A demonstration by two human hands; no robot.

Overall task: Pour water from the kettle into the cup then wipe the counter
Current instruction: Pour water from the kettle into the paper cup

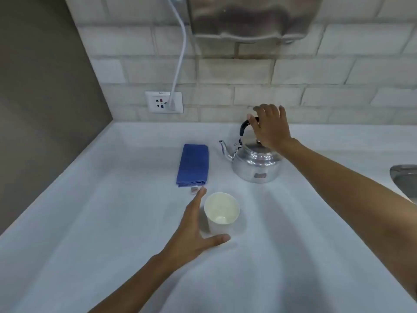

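A shiny metal kettle (pixel 256 164) stands on the white counter (pixel 112 222), spout pointing left, black handle raised. My right hand (pixel 269 127) is over that handle with fingers curled around its top; the grip is not clearly closed. A white paper cup (pixel 222 211) stands upright in front of the kettle and looks empty. My left hand (pixel 196 233) is open beside the cup's left side, fingers spread, thumb in front of the cup's base. A folded blue cloth (pixel 193 164) lies left of the kettle.
A wall socket (pixel 164 102) with a white cable (pixel 180 53) plugged in sits on the tiled back wall. A steel appliance (pixel 250 16) hangs above the kettle. A sink edge (pixel 404 175) shows at the right. A grey wall (pixel 40 98) bounds the left.
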